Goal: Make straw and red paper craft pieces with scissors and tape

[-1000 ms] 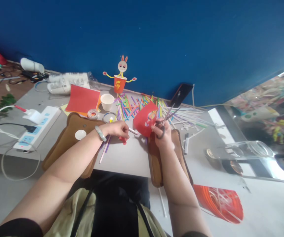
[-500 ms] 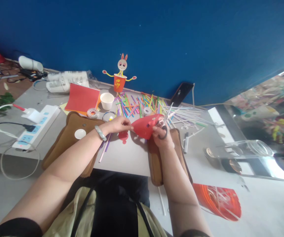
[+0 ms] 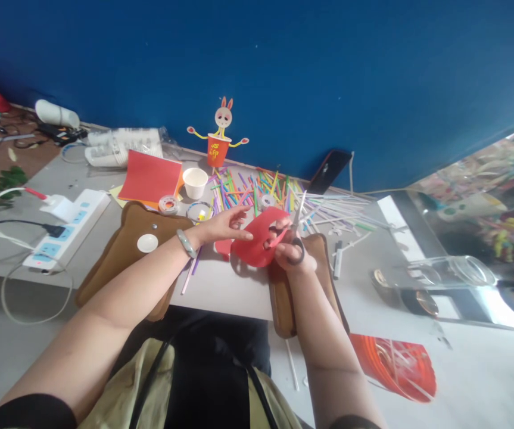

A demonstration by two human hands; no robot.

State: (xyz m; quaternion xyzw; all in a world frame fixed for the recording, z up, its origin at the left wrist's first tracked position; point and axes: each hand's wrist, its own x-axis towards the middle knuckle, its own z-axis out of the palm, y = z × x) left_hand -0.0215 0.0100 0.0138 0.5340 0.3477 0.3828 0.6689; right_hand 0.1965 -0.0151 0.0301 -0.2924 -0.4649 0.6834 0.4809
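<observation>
A curved sheet of red paper [image 3: 254, 241] with cut-out holes is up over the table in front of me. My right hand [image 3: 295, 250] pinches its right side and also carries a pair of scissors [image 3: 300, 211], with the blades pointing up and away and a dark handle loop by the palm. My left hand [image 3: 225, 226] is open at the paper's left edge, thumb and fingers apart; whether it touches the paper I cannot tell. A small red paper piece [image 3: 223, 246] lies on the table, partly hidden behind the sheet.
Brown mats [image 3: 118, 268] lie under both forearms. Behind the hands are scattered colored sticks [image 3: 239, 190], a white paper cup [image 3: 195, 182], a tape roll [image 3: 168, 205] and red sheets [image 3: 149, 177]. A rabbit figure in a red cup [image 3: 218, 149] stands at the wall. A power strip [image 3: 67, 229] sits left.
My left hand has let go of the paper's left edge and its fingers have spread. The red sheet has turned and curled in my right hand, which still has the scissors.
</observation>
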